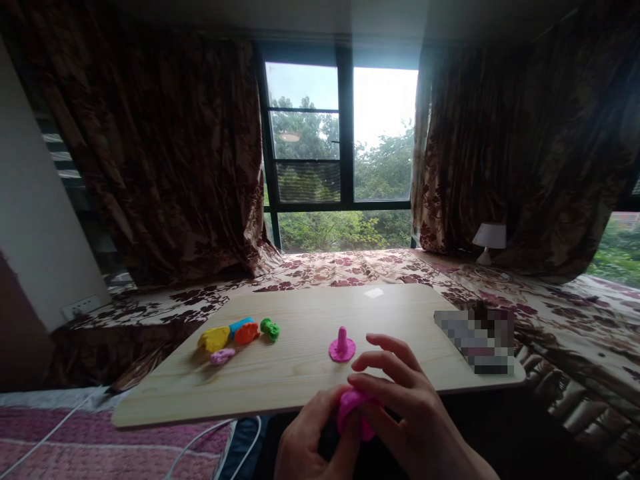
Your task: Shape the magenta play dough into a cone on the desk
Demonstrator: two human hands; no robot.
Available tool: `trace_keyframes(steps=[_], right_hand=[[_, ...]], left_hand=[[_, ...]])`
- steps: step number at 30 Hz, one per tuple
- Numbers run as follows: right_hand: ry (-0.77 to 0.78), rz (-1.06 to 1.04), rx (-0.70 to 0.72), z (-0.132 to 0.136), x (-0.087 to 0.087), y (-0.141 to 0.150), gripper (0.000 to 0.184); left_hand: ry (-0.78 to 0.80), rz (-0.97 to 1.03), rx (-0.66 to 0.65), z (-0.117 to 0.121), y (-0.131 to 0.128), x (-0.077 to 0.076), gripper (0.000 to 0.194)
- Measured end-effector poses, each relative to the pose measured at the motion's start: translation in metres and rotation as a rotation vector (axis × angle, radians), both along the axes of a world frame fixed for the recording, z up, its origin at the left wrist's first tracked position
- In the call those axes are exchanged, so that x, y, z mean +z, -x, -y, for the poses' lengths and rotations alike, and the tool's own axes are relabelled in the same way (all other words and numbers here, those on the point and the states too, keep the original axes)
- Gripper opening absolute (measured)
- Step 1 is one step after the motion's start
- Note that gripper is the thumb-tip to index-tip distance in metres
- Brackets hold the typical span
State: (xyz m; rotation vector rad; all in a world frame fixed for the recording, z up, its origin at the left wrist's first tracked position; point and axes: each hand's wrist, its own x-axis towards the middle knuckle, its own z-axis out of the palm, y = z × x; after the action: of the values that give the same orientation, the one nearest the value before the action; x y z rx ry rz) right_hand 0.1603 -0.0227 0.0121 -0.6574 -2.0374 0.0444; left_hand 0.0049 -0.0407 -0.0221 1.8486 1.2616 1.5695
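Note:
A lump of bright pink modelling clay point(354, 404) is held between my two hands, just in front of the table's near edge. My left hand point(315, 437) grips it from the left, thumb pressed against it. From the right, my right hand point(405, 400) pinches the clay with thumb and index finger, while its other fingers stretch out above. Part of the lump is hidden behind the fingers. On the table just beyond my hands stands a pink clay piece point(343, 345), a round flat base with an upright stem in its middle.
Yellow clay point(214, 339), blue clay point(242, 327), orange clay point(247, 332), green clay point(271, 329) and light pink clay point(223, 357) lie on the left of the wooden table point(300, 380). A blurred-out object point(477, 340) lies at its right. A small white piece point(373, 293) rests near the far edge.

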Motion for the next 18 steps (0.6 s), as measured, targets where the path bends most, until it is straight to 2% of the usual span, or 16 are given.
trace_keyframes(steps=[3, 5, 9, 14, 18], right_hand=[[0.037, -0.036, -0.007, 0.0011, -0.0032, -0.0011, 0.034], [0.026, -0.047, -0.017, 0.0020, -0.0037, -0.0021, 0.031], [-0.028, -0.029, -0.035, 0.0028, -0.0007, -0.0019, 0.027], [-0.134, -0.030, -0.016, 0.0022, 0.0009, 0.0020, 0.031], [-0.090, -0.018, -0.029, 0.0026, 0.0003, 0.0030, 0.034]], left_hand=[[-0.032, 0.063, 0.048, -0.0022, 0.0013, -0.0040, 0.027], [-0.040, 0.062, 0.047, -0.0016, 0.0010, -0.0043, 0.029], [-0.050, 0.010, 0.022, 0.0017, -0.0005, -0.0008, 0.026], [-0.017, -0.011, 0.067, 0.0008, 0.0008, -0.0017, 0.022], [-0.042, 0.012, 0.081, -0.0024, 0.0041, -0.0055, 0.025]])
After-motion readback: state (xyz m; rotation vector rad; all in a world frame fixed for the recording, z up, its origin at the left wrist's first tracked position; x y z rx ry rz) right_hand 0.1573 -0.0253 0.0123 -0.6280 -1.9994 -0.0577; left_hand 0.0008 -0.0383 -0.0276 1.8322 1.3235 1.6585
